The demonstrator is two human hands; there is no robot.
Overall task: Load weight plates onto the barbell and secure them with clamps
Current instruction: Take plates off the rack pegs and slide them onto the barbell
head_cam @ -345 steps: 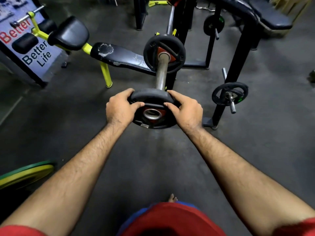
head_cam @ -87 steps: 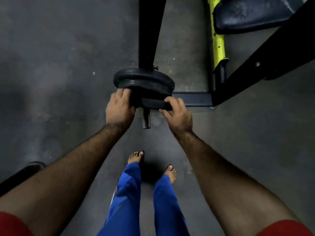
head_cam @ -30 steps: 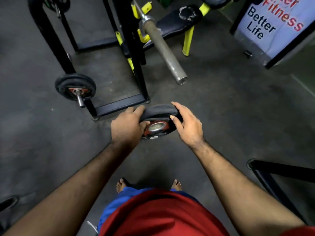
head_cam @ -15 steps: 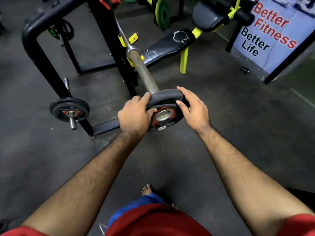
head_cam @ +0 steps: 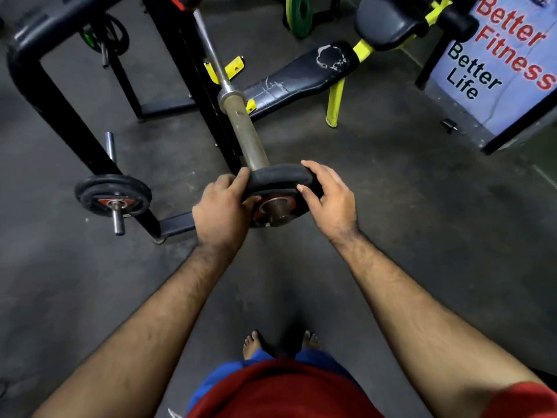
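Head view: a person's left hand [head_cam: 221, 215] and right hand [head_cam: 330, 197] grip a small black weight plate [head_cam: 280, 184] by its rim, fingers [head_cam: 310, 168] curled over the top edge and thumbs on the near face, with the plate threaded just onto the tip of the barbell sleeve [head_cam: 245, 131]. The sleeve's end shows through the plate's red-ringed centre hole, between the two thumbs, so the plate sits only at the bar's outer end, well short of the collar [head_cam: 227, 95] beyond the fingers. Likely trouble from here: a plate tilted off square could bind on the sleeve and stall, and a hard shove to free it might jolt the bar on its rack [head_cam: 193, 70]. Let go too soon, the plate could slide back off toward the bare feet [head_cam: 251, 342] directly below the hands. Fingertips wrapped over the far rim risk a pinch if the plate runs home against the collar. No clamp can be seen near the hands; an unclamped plate could creep outward.
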